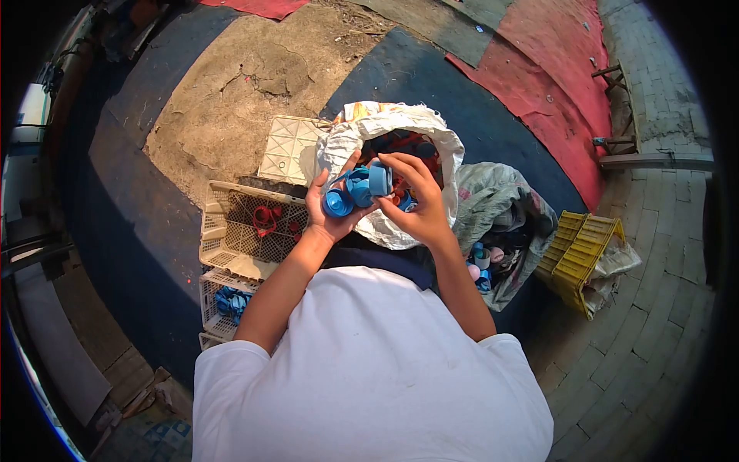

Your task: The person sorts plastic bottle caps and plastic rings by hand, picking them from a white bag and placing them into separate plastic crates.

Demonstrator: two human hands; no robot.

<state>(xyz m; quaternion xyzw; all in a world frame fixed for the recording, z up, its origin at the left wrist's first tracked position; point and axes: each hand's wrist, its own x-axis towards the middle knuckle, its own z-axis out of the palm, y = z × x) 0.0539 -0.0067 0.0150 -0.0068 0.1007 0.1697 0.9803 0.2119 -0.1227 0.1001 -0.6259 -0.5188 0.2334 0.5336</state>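
Several blue plastic caps point(337, 202) rest in my left hand point(331, 225), its fingers curled around them. A lighter blue cap point(379, 179) sits between the thumb and fingers of my right hand point(423, 202), right beside the others. Both hands are over the mouth of a white woven sack point(450, 146). Dark, red and blue plastic pieces show inside the sack, partly hidden by my hands.
At left, a beige crate point(231, 258) holds red pieces point(265, 220); below it, a white crate point(212, 296) holds blue ones point(231, 302). A grey sack point(493, 196) with mixed caps and a yellow crate point(573, 250) stand at right.
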